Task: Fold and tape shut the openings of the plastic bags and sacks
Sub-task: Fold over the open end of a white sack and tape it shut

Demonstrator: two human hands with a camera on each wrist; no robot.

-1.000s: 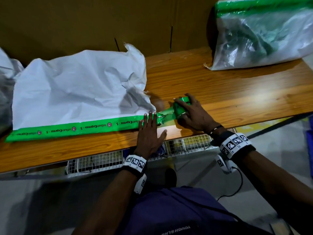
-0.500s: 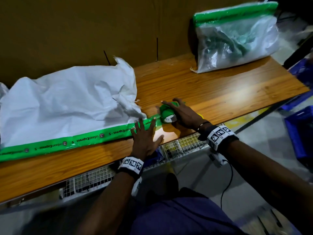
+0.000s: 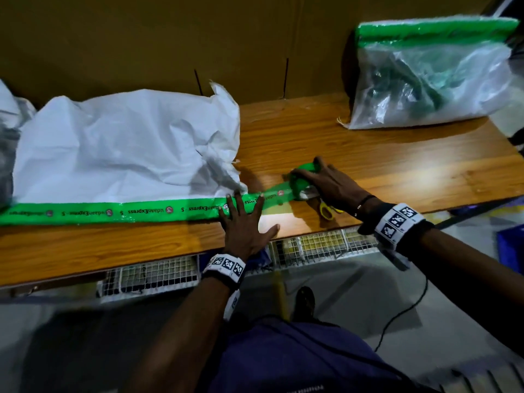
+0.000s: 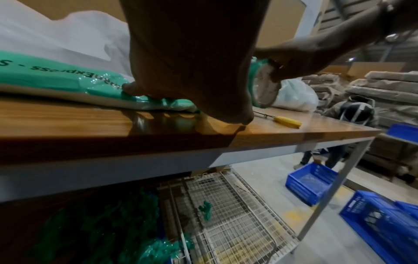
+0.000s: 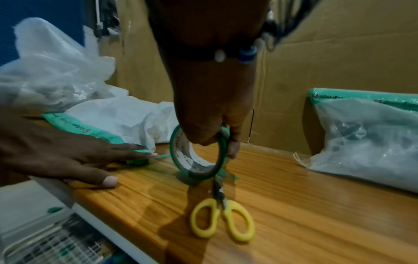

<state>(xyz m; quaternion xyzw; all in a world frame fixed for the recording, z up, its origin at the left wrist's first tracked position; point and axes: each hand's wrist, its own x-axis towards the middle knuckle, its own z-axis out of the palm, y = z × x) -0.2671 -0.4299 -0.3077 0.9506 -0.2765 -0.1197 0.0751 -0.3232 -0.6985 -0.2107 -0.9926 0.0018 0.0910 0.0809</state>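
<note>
A white woven sack (image 3: 119, 148) lies on the wooden table (image 3: 397, 171), its near edge covered by a long strip of green printed tape (image 3: 113, 212). My left hand (image 3: 243, 219) lies flat with straight fingers pressing the strip's right end (image 4: 144, 97). My right hand (image 3: 326, 180) grips the green tape roll (image 3: 302, 177) (image 5: 199, 155), thumb through its core, just right of the sack; tape still runs from roll to strip. Yellow-handled scissors (image 5: 222, 218) (image 3: 327, 209) lie on the table under my right hand.
A clear plastic bag (image 3: 431, 78) with a green taped top leans against the cardboard wall (image 3: 170, 38) at the back right. Another bag (image 3: 8, 131) sits at the far left. A wire shelf (image 4: 226, 205) is under the table; blue crates (image 4: 309, 182) stand on the floor to the right.
My right hand has pulled the roll a little farther right, away from the sack, which lengthens the free tape. The scissors now show under it. My left hand stays pressing the strip's end.
</note>
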